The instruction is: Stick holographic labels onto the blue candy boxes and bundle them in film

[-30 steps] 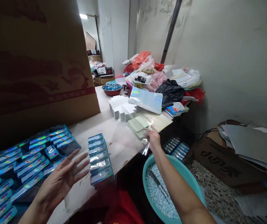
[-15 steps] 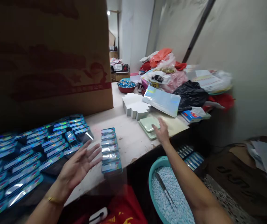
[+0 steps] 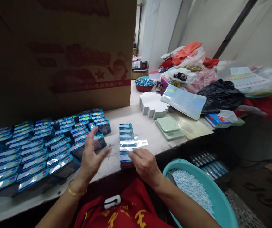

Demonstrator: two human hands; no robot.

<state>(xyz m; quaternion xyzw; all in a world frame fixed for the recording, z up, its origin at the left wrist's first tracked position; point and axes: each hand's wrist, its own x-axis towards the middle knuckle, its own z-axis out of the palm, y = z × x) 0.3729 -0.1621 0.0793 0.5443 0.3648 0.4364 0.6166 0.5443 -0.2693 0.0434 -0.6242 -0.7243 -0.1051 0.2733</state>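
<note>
My left hand (image 3: 91, 158) is open, fingers spread, in the air between a large group of blue boxes (image 3: 37, 152) and a short row of similar small boxes (image 3: 126, 136). My right hand (image 3: 146, 164) is closed at the front right end of that short row. Its fingertips are pressed together against the front blue box (image 3: 125, 158), and part of the grip is hidden. A pale shiny tab (image 3: 142, 142) with a small cut-out sticks out to the right from the row, just above my right knuckles.
A pale green scale (image 3: 170, 126) stands right of the row, before a stack of white die-cut sheets (image 3: 153, 101). A big carton (image 3: 90, 63) rises behind the boxes. Below the table edge sits a teal tub (image 3: 223, 202) of pale blue pieces. Plastic bags (image 3: 190, 60) pile up behind.
My right hand has left the green scale and moved left to the front of the short row. The shiny tab now shows there. My left hand stays open, its fingers now raised.
</note>
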